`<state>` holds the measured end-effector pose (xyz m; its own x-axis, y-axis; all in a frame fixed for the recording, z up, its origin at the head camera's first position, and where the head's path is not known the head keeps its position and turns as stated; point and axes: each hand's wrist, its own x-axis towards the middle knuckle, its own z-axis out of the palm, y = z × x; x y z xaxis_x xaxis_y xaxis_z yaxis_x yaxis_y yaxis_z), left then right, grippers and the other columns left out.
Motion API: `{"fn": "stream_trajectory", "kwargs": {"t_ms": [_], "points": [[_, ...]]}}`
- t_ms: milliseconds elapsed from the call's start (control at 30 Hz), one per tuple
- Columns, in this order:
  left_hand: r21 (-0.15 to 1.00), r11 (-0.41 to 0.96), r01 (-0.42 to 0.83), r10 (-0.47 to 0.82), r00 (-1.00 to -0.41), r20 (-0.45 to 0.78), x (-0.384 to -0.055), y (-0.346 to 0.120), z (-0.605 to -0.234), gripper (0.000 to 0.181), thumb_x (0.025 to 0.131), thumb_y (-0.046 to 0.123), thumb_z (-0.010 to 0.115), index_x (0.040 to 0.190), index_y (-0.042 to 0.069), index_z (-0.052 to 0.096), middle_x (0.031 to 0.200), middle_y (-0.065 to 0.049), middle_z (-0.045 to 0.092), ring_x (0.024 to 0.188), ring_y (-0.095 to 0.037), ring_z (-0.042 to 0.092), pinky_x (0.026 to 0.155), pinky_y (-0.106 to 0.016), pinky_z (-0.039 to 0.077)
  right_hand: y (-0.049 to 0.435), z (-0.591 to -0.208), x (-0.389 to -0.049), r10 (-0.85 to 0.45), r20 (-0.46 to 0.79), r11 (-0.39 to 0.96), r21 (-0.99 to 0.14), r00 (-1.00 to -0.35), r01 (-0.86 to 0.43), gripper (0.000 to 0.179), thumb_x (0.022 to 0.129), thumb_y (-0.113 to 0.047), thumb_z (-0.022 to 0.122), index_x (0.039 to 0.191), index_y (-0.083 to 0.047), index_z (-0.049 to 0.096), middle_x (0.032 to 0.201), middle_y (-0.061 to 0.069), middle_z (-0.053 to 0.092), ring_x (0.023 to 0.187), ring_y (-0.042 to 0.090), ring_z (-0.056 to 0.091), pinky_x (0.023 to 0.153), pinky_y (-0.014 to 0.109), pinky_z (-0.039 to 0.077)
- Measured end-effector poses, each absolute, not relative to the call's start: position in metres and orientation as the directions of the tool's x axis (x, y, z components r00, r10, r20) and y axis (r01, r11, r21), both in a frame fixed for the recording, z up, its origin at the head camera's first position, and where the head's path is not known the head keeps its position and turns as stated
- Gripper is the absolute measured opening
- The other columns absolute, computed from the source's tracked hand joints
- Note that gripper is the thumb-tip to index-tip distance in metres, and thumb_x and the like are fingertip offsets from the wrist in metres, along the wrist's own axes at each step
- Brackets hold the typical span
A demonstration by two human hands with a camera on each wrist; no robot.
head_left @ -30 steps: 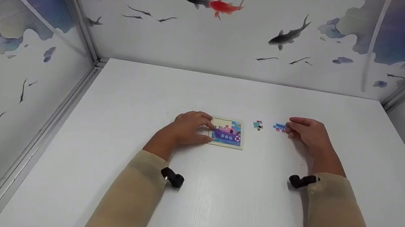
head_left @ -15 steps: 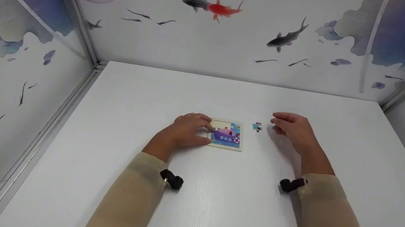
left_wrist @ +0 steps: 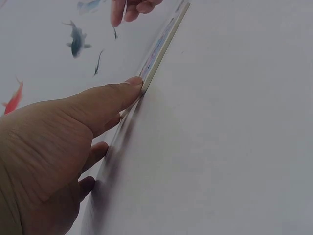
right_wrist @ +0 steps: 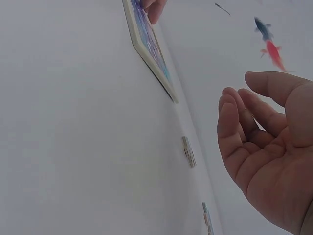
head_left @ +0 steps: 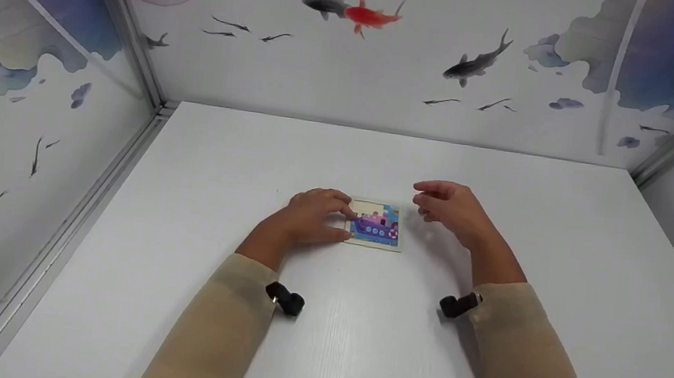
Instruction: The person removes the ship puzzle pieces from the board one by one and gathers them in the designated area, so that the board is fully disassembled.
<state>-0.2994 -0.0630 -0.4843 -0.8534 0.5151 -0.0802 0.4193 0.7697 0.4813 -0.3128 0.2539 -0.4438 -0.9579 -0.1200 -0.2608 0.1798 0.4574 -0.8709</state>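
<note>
My left hand (head_left: pixel 318 215) holds the left side of a small framed jigsaw puzzle (head_left: pixel 377 227) with a purple and pink ship picture. Its thumb (left_wrist: pixel 110 98) presses at the near corner, and a finger bends onto the picture. Pale backing shows in the puzzle's upper left. To the right of the frame, my right hand (head_left: pixel 445 206) hovers, thumb and fingers apart with nothing between them. In the right wrist view a puzzle piece (right_wrist: pixel 189 152) lies beyond the frame's corner, and another piece (right_wrist: pixel 207 218) lies farther along. Both are hidden behind the right hand in the head view.
The white table (head_left: pixel 334 339) is bounded at the back by a wall (head_left: pixel 373 80) printed with fish. A second printed wall (head_left: pixel 15 211) stands along the left, with a metal rail (head_left: pixel 75 236) at its foot. Both sleeves carry a small black wrist camera (head_left: pixel 284 299).
My right hand has moved left from the blue piece to a spot close beside the puzzle, now covering the loose pieces in the head view. My left hand stays on the frame.
</note>
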Motion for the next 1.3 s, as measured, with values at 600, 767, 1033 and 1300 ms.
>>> {"fn": "stream_trajectory", "kwargs": {"t_ms": [600, 767, 1033, 1300], "points": [[0.469, 0.771, 0.43, 0.523, -0.848, -0.084, -0.302, -0.063, -0.483, 0.043, 0.099, 0.053, 0.069, 0.139, 0.036, 0.07, 0.166, 0.01, 0.049, 0.162, -0.025, 0.035, 0.13, -0.062, 0.026, 0.225, -0.464, -0.316, -0.156, -0.295, 0.627, -0.767, -0.943, 0.137, 0.034, 0.1, -0.027, 0.076, 0.134, -0.025, 0.072, 0.123, 0.007, 0.066, 0.108, 0.026, 0.063, 0.089, 0.032, 0.059], [0.471, 0.764, 0.441, 0.534, -0.842, -0.079, -0.303, -0.064, -0.484, 0.043, 0.099, 0.051, 0.07, 0.139, 0.034, 0.07, 0.165, 0.009, 0.05, 0.162, -0.026, 0.035, 0.129, -0.062, 0.026, 0.224, -0.468, -0.315, -0.178, -0.323, 0.686, -0.718, -0.929, 0.118, 0.033, 0.1, -0.024, 0.075, 0.133, -0.028, 0.073, 0.126, 0.006, 0.067, 0.117, 0.027, 0.06, 0.107, 0.041, 0.054], [0.464, 0.767, 0.444, 0.534, -0.842, -0.079, -0.302, -0.064, -0.484, 0.043, 0.099, 0.051, 0.07, 0.139, 0.034, 0.07, 0.166, 0.009, 0.049, 0.162, -0.024, 0.035, 0.13, -0.063, 0.026, 0.22, -0.467, -0.313, -0.218, -0.341, 0.757, -0.651, -0.915, 0.062, 0.04, 0.097, -0.026, 0.079, 0.137, -0.03, 0.073, 0.125, 0.005, 0.067, 0.117, 0.027, 0.057, 0.11, 0.045, 0.049], [0.472, 0.758, 0.451, 0.541, -0.838, -0.067, -0.302, -0.065, -0.485, 0.041, 0.099, 0.051, 0.069, 0.138, 0.036, 0.071, 0.165, 0.01, 0.05, 0.161, -0.025, 0.037, 0.129, -0.063, 0.028, 0.22, -0.468, -0.314, -0.254, -0.328, 0.776, -0.631, -0.91, 0.011, 0.04, 0.097, -0.024, 0.078, 0.137, -0.028, 0.073, 0.134, 0.006, 0.065, 0.122, 0.029, 0.056, 0.113, 0.049, 0.049]]}}
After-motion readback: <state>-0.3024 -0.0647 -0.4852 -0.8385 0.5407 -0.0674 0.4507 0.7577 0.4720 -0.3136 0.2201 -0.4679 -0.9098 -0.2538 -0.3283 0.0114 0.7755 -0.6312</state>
